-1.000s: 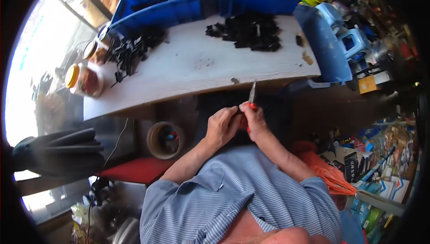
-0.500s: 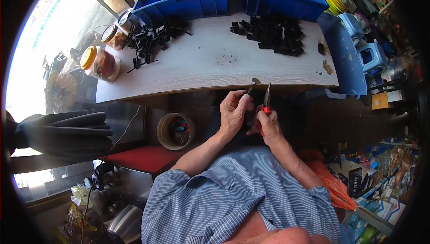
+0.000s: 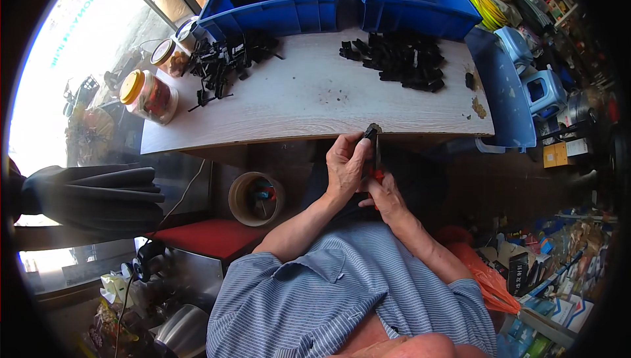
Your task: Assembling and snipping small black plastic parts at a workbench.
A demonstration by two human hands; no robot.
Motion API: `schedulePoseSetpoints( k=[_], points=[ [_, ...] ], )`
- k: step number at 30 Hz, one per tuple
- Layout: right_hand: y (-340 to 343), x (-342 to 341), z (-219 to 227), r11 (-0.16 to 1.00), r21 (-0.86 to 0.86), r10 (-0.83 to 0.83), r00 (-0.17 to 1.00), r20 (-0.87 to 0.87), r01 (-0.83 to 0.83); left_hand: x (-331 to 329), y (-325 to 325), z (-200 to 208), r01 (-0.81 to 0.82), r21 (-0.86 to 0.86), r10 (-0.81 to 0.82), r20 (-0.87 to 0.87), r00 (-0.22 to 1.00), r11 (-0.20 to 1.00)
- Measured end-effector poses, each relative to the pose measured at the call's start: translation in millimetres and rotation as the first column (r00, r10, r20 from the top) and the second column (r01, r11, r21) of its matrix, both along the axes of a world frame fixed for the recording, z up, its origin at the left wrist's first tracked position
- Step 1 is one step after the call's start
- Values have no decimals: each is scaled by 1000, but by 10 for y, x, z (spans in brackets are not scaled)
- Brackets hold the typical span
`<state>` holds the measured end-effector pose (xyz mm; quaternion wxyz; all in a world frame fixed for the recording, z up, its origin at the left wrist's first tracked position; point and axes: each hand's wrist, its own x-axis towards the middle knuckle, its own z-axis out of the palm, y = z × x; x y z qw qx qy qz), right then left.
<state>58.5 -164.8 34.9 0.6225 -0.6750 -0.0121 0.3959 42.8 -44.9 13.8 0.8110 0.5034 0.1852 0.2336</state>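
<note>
Red-handled pliers [image 3: 378, 175] rest in my right hand [image 3: 388, 198], fingers curled round the grips, nose pointing away from me. Left hand [image 3: 344, 169]: thumb and fingers pinch a small black piece [image 3: 371, 133], seen against the near edge of the white table [image 3: 296, 111]. Contact between pliers and piece: cannot tell. Farther, on the table: left heap [image 3: 227, 62] and right heap [image 3: 409, 62] of black parts. Behind these: left blue bin [image 3: 279, 20], holding more black parts, and right blue bin [image 3: 420, 16].
</note>
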Motion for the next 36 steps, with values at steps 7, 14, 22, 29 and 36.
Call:
schedulePoseSetpoints(
  k=[7,14,22,29,36],
  points=[
    [29,-34,17,1000,-4,-10,998,59,11,6,-45,-21,-3,-4,3,2,1000,1000],
    [21,-24,-46,1000,0,5,1000,16,-5,-7,-104,-1,-21,52,19,32,999,998],
    [25,-16,9,984,108,-129,987,-96,139,91,-52,217,11,491,28,-72,997,871],
    [-17,129,-57,954,153,-237,961,-141,257,880,281,439,-59,741,53,33,998,668],
    [-155,89,-88,973,83,-206,972,-115,216,1364,1099,623,-314,934,332,246,910,169]
  ],
)
